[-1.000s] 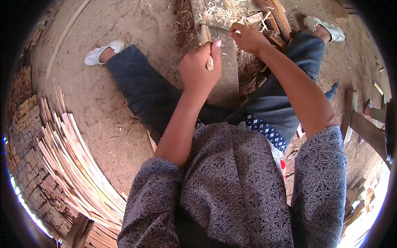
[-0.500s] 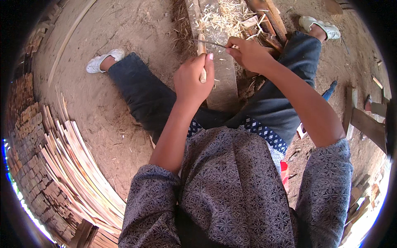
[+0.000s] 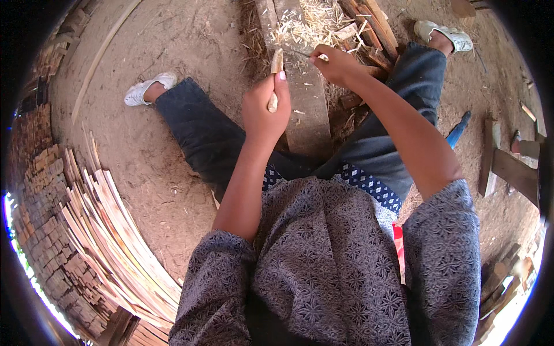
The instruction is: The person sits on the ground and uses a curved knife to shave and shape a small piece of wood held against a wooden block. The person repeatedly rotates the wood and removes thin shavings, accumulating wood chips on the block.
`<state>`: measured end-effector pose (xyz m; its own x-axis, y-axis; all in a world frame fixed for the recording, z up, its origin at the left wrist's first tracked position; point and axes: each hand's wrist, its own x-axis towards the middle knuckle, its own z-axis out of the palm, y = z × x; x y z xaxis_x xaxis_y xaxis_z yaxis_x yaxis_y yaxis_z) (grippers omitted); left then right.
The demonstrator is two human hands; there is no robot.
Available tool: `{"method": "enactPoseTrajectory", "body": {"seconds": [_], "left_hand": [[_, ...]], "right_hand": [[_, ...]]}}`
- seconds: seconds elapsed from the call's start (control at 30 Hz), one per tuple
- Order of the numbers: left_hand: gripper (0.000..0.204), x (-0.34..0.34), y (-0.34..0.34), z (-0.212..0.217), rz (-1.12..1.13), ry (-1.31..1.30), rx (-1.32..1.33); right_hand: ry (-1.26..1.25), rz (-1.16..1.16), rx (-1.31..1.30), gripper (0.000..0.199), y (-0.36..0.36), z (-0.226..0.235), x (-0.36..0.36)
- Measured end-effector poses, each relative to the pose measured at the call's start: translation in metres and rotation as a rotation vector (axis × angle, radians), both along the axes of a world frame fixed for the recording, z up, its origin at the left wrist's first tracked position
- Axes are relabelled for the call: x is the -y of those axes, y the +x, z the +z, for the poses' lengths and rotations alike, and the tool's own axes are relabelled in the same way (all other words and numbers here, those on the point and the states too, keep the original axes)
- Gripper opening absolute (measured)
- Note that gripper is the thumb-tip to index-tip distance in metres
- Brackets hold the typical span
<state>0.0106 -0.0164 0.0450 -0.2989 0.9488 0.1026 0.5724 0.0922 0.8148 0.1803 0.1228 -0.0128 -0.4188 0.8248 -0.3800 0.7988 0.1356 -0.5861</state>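
Note:
My left hand point(image 3: 265, 106) is closed round a short, pale, whittled wooden stick point(image 3: 277, 60). The stick's far end slants away from me over a plank, and its near end pokes out below my fingers. In my right hand point(image 3: 339, 66) is a knife point(image 3: 299, 53), gripped by its handle, with the thin dark blade pointing left toward the stick's far tip. I cannot tell whether the blade touches the wood. Under both hands lies the thick grey plank point(image 3: 309, 121), its far part strewn with pale wood shavings point(image 3: 314, 23).
Wood offcuts point(image 3: 375, 29) lie to the right of the shavings. Long thin wooden strips point(image 3: 109, 230) and stacked wood pieces point(image 3: 40, 219) fill the left side. A wooden frame point(image 3: 490, 158) stands at the right. My legs straddle the plank on a dirt floor point(image 3: 173, 144).
The knife has slid outward along the stick to its far tip, with my right hand slightly farther away. My left hand still grips the stick and has tilted it a little.

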Motion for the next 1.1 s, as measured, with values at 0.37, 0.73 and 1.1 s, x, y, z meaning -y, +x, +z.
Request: {"method": "enactPoseTrajectory", "body": {"seconds": [0.37, 0.73, 1.1], "left_hand": [[0.033, 0.002, 0.004, -0.001, -0.076, 0.03, -0.102], [0.022, 0.008, -0.016, 0.02, -0.275, -0.125, -0.114], [0.029, 0.005, -0.005, 0.011, -0.153, -0.076, -0.219]], "right_hand": [[0.112, 0.077, 0.095, 0.029, -0.021, -0.009, -0.006], [-0.023, 0.098, -0.069, 0.038, -0.017, 0.0, -0.015], [0.084, 0.271, -0.005, 0.028, 0.015, 0.074, 0.021]]}}
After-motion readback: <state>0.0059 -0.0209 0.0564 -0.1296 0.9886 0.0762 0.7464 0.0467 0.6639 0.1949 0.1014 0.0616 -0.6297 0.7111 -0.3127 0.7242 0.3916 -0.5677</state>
